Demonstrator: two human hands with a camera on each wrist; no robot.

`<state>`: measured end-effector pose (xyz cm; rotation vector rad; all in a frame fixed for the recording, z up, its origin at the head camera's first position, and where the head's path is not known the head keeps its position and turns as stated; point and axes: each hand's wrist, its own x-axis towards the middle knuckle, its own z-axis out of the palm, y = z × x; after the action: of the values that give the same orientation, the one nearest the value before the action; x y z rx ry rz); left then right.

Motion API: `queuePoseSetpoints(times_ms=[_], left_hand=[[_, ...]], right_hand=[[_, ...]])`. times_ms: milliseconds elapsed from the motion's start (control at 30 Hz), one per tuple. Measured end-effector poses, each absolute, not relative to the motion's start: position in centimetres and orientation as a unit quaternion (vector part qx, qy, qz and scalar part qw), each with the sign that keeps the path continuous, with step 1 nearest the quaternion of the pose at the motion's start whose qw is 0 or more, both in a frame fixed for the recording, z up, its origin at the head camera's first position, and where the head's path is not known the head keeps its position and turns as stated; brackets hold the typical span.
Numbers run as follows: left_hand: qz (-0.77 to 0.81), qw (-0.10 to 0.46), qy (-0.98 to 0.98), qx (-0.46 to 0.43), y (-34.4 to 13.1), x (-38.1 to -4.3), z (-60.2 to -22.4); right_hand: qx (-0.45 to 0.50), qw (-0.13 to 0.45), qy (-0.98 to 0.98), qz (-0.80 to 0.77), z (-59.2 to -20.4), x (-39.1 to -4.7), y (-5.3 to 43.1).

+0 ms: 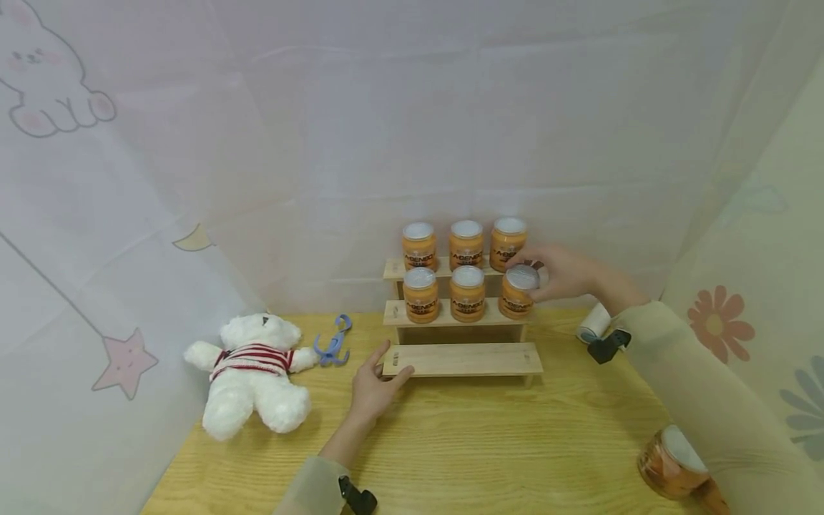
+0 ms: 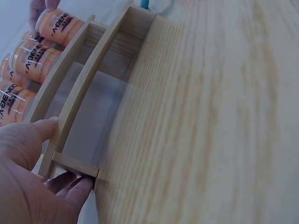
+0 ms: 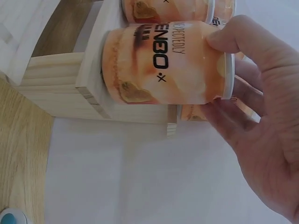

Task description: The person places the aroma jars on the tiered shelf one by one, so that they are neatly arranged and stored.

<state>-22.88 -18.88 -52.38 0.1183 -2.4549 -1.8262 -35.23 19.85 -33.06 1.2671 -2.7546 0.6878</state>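
On the middle step of a three-step wooden shelf (image 1: 460,360), my right hand (image 1: 560,273) grips an orange can (image 1: 517,295) near its silvery lid. The right wrist view shows my thumb and fingers around the upper part of this can (image 3: 163,65), its base at the board. Two similar cans (image 1: 467,295) stand to its left, and three more (image 1: 466,247) line the top step. My left hand (image 1: 375,390) holds the left end of the bare bottom step; in the left wrist view the thumb lies on the board (image 2: 86,88) and the fingers curl around the end support.
A white teddy bear (image 1: 254,372) in a striped sweater lies left on the table (image 1: 463,443), beside a blue-purple plastic hook (image 1: 333,343). Right of the shelf lies a white cylinder (image 1: 595,322). Another orange can (image 1: 666,468) sits near my right forearm. A printed cloth hangs behind.
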Motion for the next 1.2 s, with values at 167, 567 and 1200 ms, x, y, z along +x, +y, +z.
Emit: queuePoseSetpoints(times_ms=[167,567,1200], left_hand=[[-0.592,0.039,-0.804,0.043,-19.0,-23.2,-52.6],[-0.598,0.036,-0.799,0.05,-19.0,-23.4,-52.7],[-0.593,0.035,-0.803,0.046,-19.1,-23.6,-52.7]], right_hand=[[0.421,0.063,-0.879,0.215,-33.7,-35.4,19.8],[0.349,0.077,-0.866,0.35,-36.8,-35.1,20.4],[0.327,0.083,-0.868,0.364,-38.0,-35.1,20.6]])
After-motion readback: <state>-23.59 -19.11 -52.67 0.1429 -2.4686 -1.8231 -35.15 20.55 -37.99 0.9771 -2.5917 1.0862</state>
